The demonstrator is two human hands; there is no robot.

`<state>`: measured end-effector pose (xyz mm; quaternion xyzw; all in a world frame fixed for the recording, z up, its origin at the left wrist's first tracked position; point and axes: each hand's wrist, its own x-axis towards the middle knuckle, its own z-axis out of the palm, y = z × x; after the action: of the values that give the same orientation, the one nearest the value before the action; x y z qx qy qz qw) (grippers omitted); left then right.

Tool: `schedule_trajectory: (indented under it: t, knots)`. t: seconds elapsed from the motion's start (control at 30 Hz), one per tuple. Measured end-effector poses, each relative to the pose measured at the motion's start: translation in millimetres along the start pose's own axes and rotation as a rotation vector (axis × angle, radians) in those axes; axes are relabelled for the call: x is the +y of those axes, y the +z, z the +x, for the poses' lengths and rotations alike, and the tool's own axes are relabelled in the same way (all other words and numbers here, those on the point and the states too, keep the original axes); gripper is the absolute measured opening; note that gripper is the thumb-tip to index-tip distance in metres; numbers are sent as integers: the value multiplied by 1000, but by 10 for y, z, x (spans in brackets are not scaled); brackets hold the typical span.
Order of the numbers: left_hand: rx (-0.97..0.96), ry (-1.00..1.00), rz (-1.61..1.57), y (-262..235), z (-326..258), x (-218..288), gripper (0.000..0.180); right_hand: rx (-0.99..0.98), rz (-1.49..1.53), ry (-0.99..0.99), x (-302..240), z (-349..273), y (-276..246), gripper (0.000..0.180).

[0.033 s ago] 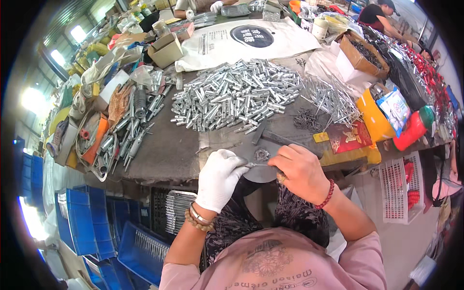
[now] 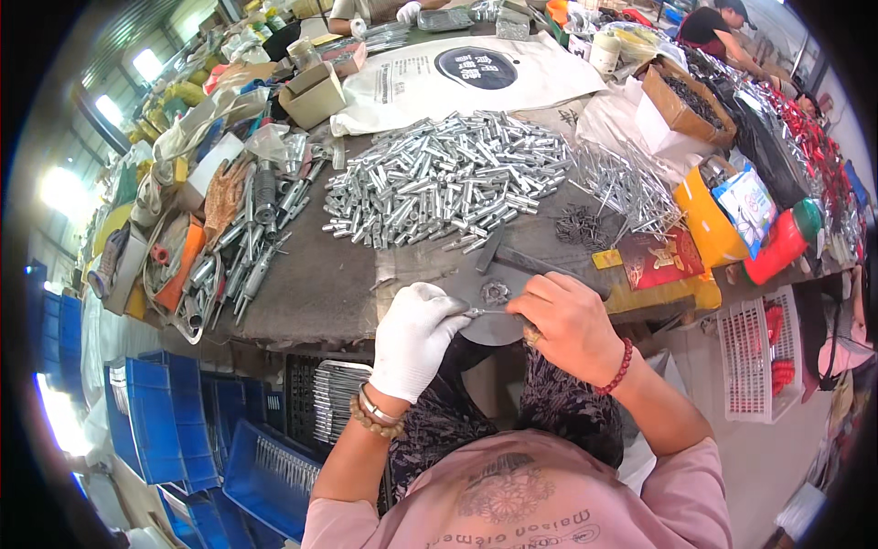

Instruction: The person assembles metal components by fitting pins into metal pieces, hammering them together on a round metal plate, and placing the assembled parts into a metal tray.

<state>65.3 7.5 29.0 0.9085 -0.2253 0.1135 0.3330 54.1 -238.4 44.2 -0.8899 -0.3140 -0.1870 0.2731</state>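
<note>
Both hands are staying almost exactly where they were in the earlier frame, with any shift too slight to make out. Gloved in white, the left hand [image 2: 419, 334] is pinching one end of a thin metal piece [image 2: 492, 313], while the bare right hand [image 2: 572, 329] is gripping the other end between thumb and fingers. That piece is lying level between them, above a grey round plate [image 2: 495, 335] at the near edge of the worktop [image 2: 306, 293]. Just beyond, a hammer [image 2: 535, 264] is resting beside a large pile of silver tubes [image 2: 448, 178].

Writing is showing in several places. Behind the pile, a white sack [image 2: 558, 78] is bearing pale characters inside a dark disc, with smaller dark print to the left. Toward the right, a red packet [image 2: 651, 267] is displaying a large gold character or motif, and a white-and-blue package [image 2: 743, 206] is carrying print too small to read, leaning against a yellow container [image 2: 700, 215]. Across the pink shirt [image 2: 439, 508], dark lettering is running upside down below a flower design.
</note>
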Motion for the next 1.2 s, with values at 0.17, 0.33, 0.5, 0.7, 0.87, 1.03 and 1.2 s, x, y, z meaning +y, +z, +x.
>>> schedule_trajectory:
  t: [0.17,0.33,0.5,0.7,0.87,1.03,1.2]
  knots:
    - [28,3,-84,22,-15,-24,19,-4,4,-31,50,-8,20,18]
    - [0,-6,-126,3,-7,-67,18,-51,33,-67,129,32,24,19]
    - [11,14,-148,13,-26,-82,18,-87,86,-28,129,53,-15,25]
    - [1,0,-137,15,-28,-83,20,-109,130,-25,151,71,-23,26]
    - [12,-13,-194,29,-3,-52,19,-106,139,-14,152,95,-2,25]
    - [17,9,-140,40,-31,-93,17,-99,-34,-84,88,74,83,16]
    - [33,31,-125,16,-58,-63,17,37,-17,5,87,-44,63,23]
